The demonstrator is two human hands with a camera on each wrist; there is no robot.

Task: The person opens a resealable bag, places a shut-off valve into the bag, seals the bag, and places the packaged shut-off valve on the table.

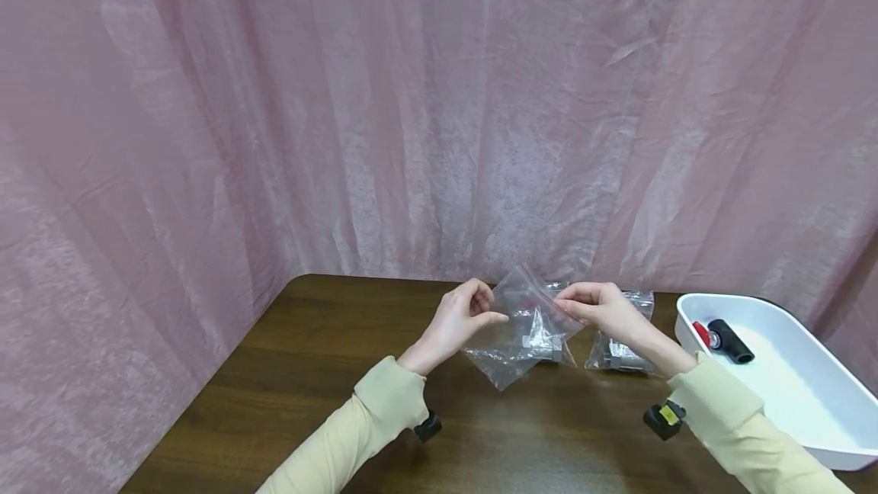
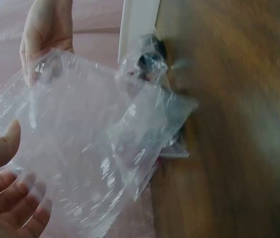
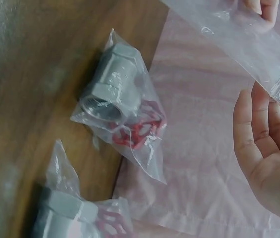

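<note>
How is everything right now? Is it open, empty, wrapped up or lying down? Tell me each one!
Held plastic bag: looks empty; can't tell if open.
Left hand: at the bag, thumb held apart.
Right hand: pinching the bag's edge.
Left gray valve: bagged, on the table.
Right gray valve: bagged, on the table.
White tray: no lid, holding the black part.
Black part: lying in the tray.

Right hand [image 3: 268, 153] holds a bag [image 3: 229, 37] (clear, red-striped), left hand [image 3: 264, 12] touching it; on the table [image 3: 11, 124] lie a left valve [image 3: 112, 82] and right valve [image 3: 63, 215], both bagged
</note>
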